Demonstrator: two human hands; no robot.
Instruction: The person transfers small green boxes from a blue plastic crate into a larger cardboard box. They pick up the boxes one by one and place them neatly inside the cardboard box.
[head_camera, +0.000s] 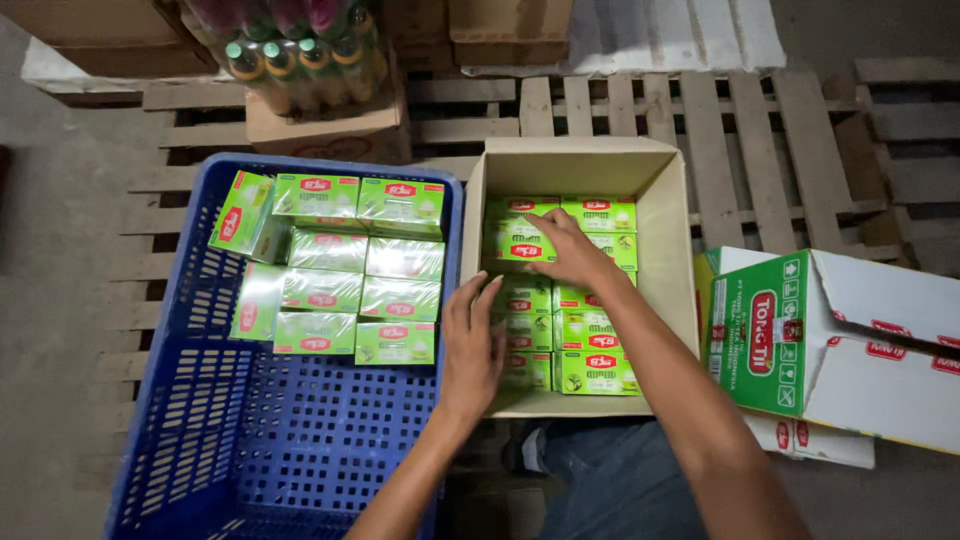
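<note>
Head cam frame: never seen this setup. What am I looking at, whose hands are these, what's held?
There is no machine here. One camera sits on a person's head and looks down, so both arms entering from the bottom are that person's own.

The right hand reaches into an open cardboard box and rests on the small green packets packed inside; whether it grips one, I cannot tell. The left hand lies flat at the box's near-left edge, holding nothing.

Left of the box stands a blue plastic crate with more green packets in rows. Everything sits on wooden pallets. To the right lies a green and white carton; at the top, a box of bottles.
</note>
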